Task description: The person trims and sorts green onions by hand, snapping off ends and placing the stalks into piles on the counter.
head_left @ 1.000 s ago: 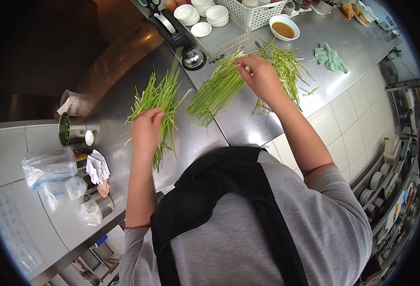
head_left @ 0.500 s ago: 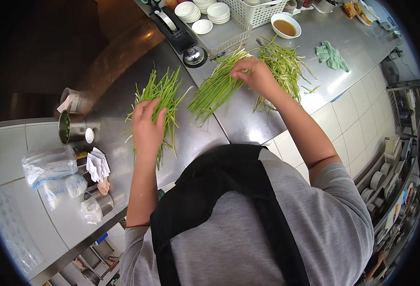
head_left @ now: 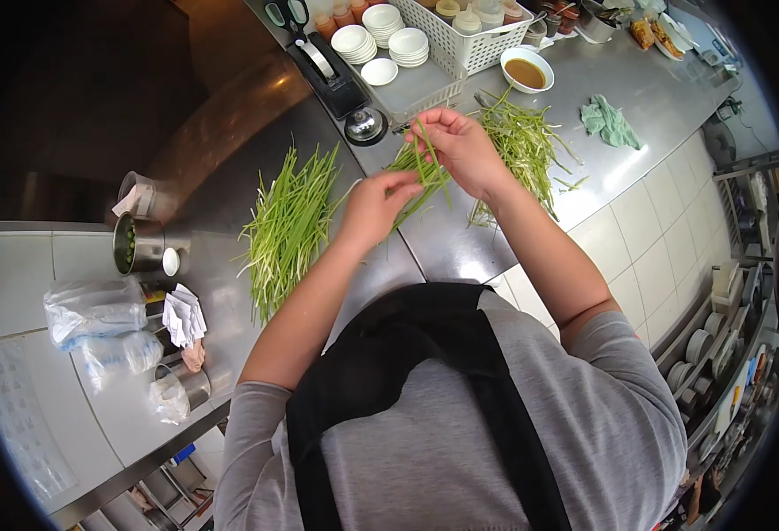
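Note:
Three heaps of long green stalks lie on the steel counter. My right hand (head_left: 464,152) pinches a few green stalks (head_left: 432,168) above the middle heap (head_left: 402,162). Close beside it, my left hand (head_left: 377,209) has its fingertips closed on the lower part of the same stalks. Both hands hide much of the middle heap. The left heap (head_left: 290,221) spreads out beyond my left forearm. To the right of my right hand lies a looser, paler heap (head_left: 524,146).
Behind the heaps stand a silver bell (head_left: 365,126), a tape dispenser (head_left: 329,78), stacked white dishes (head_left: 354,42), a white basket (head_left: 473,51) and a bowl of brown sauce (head_left: 526,71). A green cloth (head_left: 610,122) lies right; a metal pot (head_left: 146,245) stands left.
My left hand has moved right from the left heap to the stalks at my right hand. My right hand has shifted slightly left and now holds stalks up.

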A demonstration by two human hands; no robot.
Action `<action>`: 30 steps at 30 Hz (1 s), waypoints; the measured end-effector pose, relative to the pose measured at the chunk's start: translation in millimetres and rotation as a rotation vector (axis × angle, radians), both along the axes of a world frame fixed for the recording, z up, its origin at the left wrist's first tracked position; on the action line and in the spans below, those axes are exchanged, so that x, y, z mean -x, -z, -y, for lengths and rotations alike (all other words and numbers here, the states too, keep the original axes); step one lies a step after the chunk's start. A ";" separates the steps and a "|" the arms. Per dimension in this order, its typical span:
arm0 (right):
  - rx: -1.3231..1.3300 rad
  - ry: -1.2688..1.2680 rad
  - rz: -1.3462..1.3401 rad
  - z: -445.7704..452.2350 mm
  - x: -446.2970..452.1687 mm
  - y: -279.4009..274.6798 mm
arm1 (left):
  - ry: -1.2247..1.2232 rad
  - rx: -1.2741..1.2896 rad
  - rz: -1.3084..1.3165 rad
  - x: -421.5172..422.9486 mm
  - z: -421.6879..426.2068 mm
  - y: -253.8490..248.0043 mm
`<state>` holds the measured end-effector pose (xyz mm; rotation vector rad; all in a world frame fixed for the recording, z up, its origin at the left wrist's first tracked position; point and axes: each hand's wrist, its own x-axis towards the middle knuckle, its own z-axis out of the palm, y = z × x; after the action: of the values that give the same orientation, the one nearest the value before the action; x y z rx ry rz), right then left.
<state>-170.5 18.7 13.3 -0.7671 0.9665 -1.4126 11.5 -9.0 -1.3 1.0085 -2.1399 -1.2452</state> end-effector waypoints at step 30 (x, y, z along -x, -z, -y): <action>-0.191 -0.211 0.173 -34.2 -20.8 20.7 | 0.093 0.367 -0.142 -9.7 -8.8 -23.3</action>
<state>-149.6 52.9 -7.3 -0.5766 0.8460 -1.1639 21.2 -0.2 22.0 0.6525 -2.2141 -0.8863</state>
